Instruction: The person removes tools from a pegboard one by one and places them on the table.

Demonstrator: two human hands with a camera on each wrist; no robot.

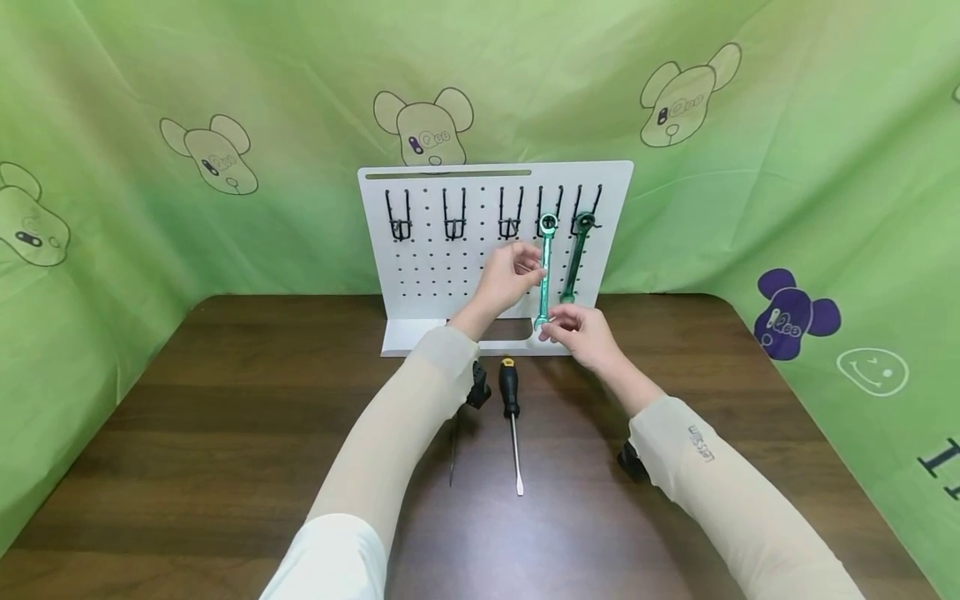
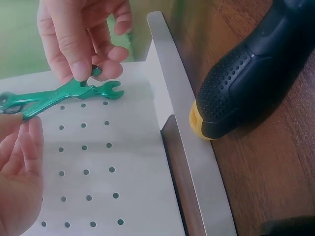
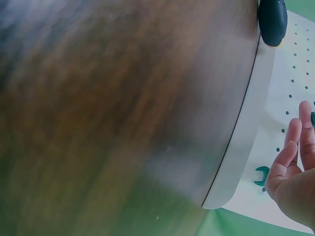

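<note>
A shiny green combination wrench (image 1: 546, 271) stands nearly upright in front of the white pegboard (image 1: 416, 304), its ring end at a black hook (image 1: 558, 200). My left hand (image 1: 504, 279) pinches its shaft with thumb and fingers. My right hand (image 1: 588, 335) pinches its lower open end, as the left wrist view also shows. A second, darker green wrench (image 1: 576, 262) hangs from the rightmost hook, just behind. In the right wrist view, my right hand (image 3: 295, 179) covers most of the wrenches, with one open end (image 3: 262, 175) showing.
Several more black double hooks (image 1: 454, 217) line the pegboard to the left. A black-handled flat screwdriver (image 1: 510, 387) lies on the brown table (image 1: 225, 433) before the board. Beside it shows a thin metal shaft (image 1: 453, 454), partly hidden by my left arm.
</note>
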